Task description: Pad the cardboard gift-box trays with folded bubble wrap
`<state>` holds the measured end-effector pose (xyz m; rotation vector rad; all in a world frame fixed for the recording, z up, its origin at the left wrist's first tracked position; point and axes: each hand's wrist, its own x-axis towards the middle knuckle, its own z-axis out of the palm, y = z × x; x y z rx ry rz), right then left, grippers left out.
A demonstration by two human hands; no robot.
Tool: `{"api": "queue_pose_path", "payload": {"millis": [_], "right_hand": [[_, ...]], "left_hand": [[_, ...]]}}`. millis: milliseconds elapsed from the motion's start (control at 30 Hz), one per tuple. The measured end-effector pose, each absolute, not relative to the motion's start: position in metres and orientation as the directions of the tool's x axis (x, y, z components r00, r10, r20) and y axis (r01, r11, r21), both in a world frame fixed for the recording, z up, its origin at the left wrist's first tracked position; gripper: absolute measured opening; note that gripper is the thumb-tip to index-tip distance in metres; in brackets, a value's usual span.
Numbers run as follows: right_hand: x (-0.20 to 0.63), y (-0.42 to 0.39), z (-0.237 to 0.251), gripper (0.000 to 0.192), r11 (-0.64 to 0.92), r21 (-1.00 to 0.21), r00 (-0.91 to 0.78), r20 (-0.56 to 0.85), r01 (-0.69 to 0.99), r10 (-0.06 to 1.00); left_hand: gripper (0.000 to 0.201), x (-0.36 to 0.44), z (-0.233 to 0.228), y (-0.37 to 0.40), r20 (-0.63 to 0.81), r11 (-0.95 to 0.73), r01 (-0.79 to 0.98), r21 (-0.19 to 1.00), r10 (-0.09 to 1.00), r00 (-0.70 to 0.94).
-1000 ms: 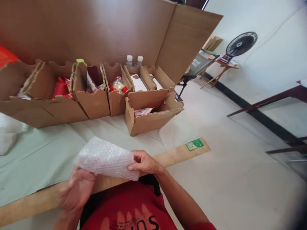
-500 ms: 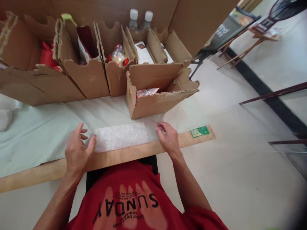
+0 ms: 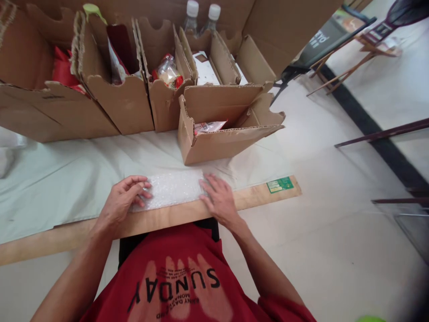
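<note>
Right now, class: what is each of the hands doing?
Left hand: fingers curled, resting on the bubble wrap's left end, gripping nothing.
Right hand: open, flat on its right end.

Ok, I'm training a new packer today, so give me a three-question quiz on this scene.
1. True or false: the bubble wrap sheet lies flat on the table.
2. What touches it? A) left hand only B) both hands C) right hand only
3. How many bottle caps show behind the cardboard boxes?

Key: 1 true; 2 B; 3 two.
</note>
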<state>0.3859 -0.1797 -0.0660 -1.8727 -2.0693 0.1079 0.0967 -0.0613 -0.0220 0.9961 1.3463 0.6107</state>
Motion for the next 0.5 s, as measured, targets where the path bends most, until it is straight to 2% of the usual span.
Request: {"api": "queue_pose_path", "payload": {"millis": [67,167,233,267,333,367,433,500], "right_hand": [[0.412,-0.192,-0.062,0.036,-0.001,-0.288,0.085,0.281,0.958,0.956],[0.416,-0.186,-0.053,0.034,-0.014,-0.317,0.126,0.336,0.948,0.933],[0.402,-0.167,-0.05,0.033,0.012,-0.314,0.084,0.291,0.949,0.953],[0.393,-0.157,-0.05,0.034,0.01,-0.304,0.073,0.262,0.953,0.962],[0.379,-0.138,-0.052,0.036,-0.024,-0.286,0.089,0.215,0.958,0.973],[0.374,-0.131,-0.054,0.034,-0.043,-0.29,0.104,0.198,0.956,0.975],[0.371,-0.124,-0.057,0.024,-0.059,-0.345,0.129,0.183,0.937,0.975],[0.372,-0.129,-0.057,0.015,-0.061,-0.468,0.161,0.177,0.881,0.971]], "left_hand": [[0.049,0.095,-0.021,-0.067,-0.471,0.431,0.224,0.874,0.864,0.178],[0.043,0.087,-0.017,-0.077,-0.276,0.196,0.48,0.855,0.956,0.103],[0.039,0.078,-0.013,-0.083,-0.135,0.059,0.726,0.685,0.99,0.047],[0.039,0.074,-0.011,-0.085,-0.116,0.037,0.821,0.569,0.993,0.035],[0.04,0.07,-0.01,-0.088,-0.178,0.039,0.926,0.377,0.984,0.031],[0.039,0.07,-0.01,-0.09,-0.222,0.035,0.945,0.324,0.974,0.04],[0.033,0.075,-0.014,-0.093,-0.26,0.0,0.953,0.303,0.962,0.082],[0.026,0.081,-0.017,-0.096,-0.23,-0.047,0.942,0.333,0.964,0.13]]}}
